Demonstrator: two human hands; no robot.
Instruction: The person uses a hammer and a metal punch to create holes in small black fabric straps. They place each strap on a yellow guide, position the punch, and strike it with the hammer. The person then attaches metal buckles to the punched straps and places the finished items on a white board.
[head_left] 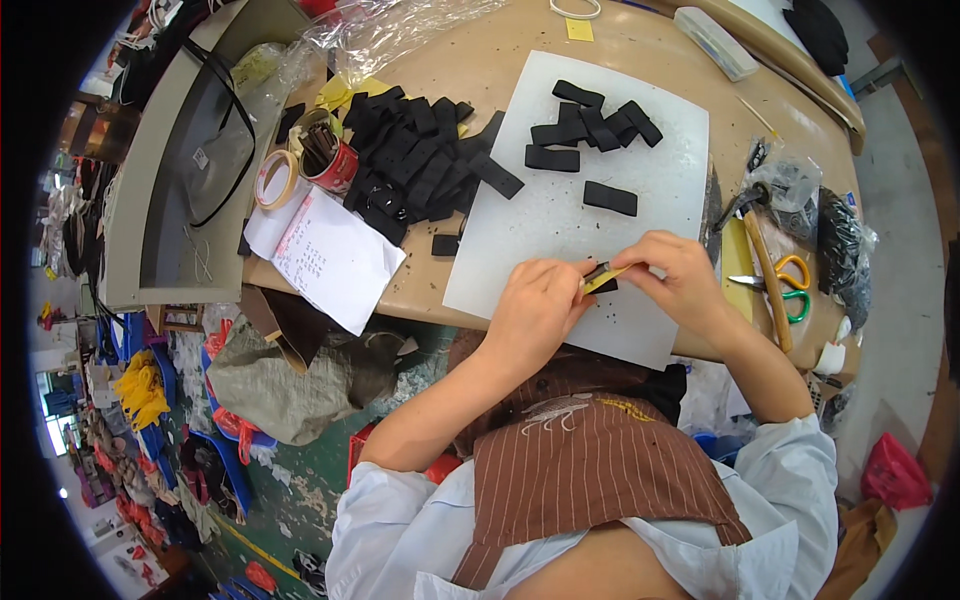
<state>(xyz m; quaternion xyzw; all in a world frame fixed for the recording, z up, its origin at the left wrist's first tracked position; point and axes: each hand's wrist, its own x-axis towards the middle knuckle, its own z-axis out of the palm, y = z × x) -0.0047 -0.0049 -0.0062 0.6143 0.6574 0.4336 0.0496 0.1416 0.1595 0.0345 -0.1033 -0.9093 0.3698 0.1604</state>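
Both of my hands meet above the near part of a white board (490, 240). My left hand (535, 305) is closed, its fingertips pinching a small black band piece (597, 271) with a yellow strip (606, 280) against it. From the other side my right hand (680, 278) pinches the far end of the yellow strip. The fingers partly hide both pieces. Beyond the hands a folded black band (610, 198) lies alone on the board. Farther back several similar black bands (553, 158) overlap in a loose group.
A heap of black bands (410, 150) spreads left of the board, beside a red can (336, 168), a tape roll (274, 180) and a written notepad (330, 260). On the right lie a hammer (768, 270), scissors (795, 290) and plastic bags (790, 190). A clear box (715, 43) sits at the back.
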